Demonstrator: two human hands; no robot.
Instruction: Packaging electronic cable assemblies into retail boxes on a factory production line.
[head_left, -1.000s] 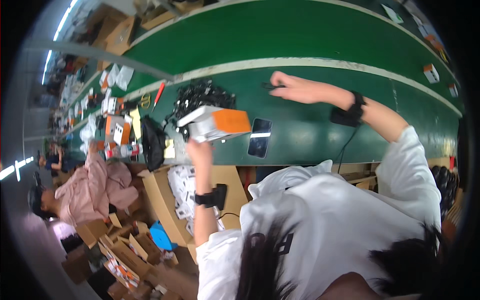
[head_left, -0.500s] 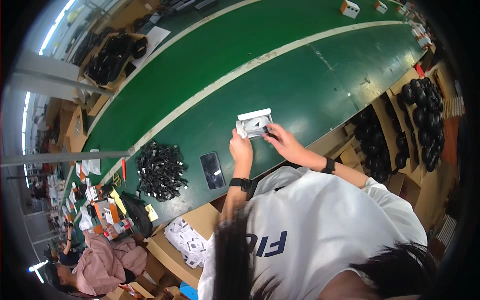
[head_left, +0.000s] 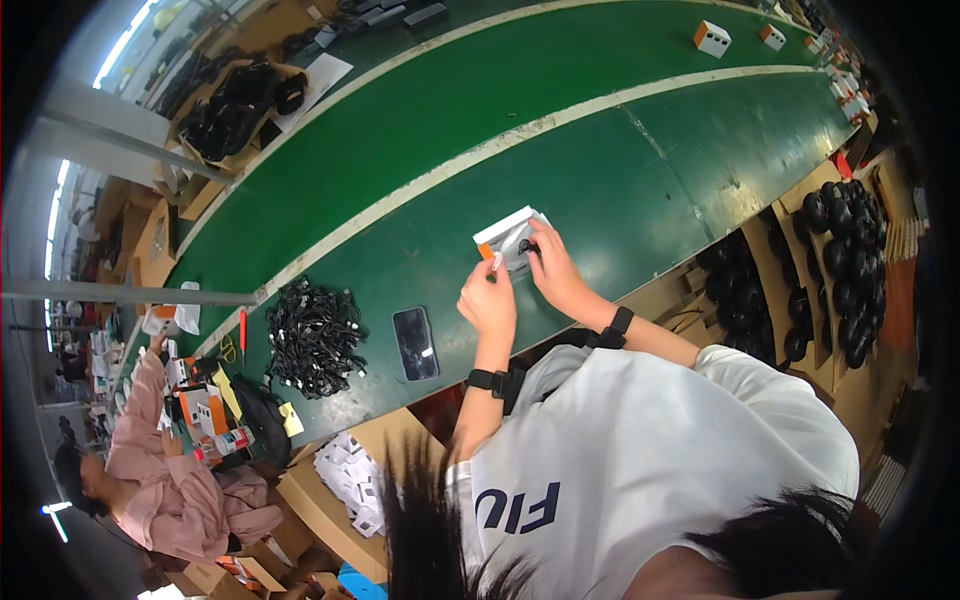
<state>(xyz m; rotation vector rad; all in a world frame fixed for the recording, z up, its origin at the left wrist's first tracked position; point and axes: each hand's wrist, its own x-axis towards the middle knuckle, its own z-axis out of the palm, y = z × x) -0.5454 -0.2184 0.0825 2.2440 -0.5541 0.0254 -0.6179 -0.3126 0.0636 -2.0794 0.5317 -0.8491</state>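
Note:
A small white open box (head_left: pixel 503 228) with an orange flap (head_left: pixel 487 251) is on the green worktable in front of me. My left hand (head_left: pixel 487 298) is closed at the box's near left corner, its fingers pinching the edge by the flap. My right hand (head_left: pixel 558 272) reaches over the box's right side, its fingers closed on a small black cable (head_left: pixel 527 246) that lies at the opening. What else is inside the box is largely hidden by my fingers. To the left of my hands lie a dark smartphone (head_left: pixel 414 343) and a heap of black cables (head_left: pixel 316 338).
A green conveyor belt (head_left: pixel 400 140) runs beyond the worktable, with white-and-orange boxes (head_left: pixel 712 39) at its far right. A carton of white pieces (head_left: pixel 350 480) stands below the table edge. A person in a pink top (head_left: pixel 165 480) works at the left. Black coils (head_left: pixel 845 260) hang at right.
My right hand has moved the black cable up and over to the box opening. The box has tilted, and its orange flap now shows. The co-worker at left has reached an arm forward.

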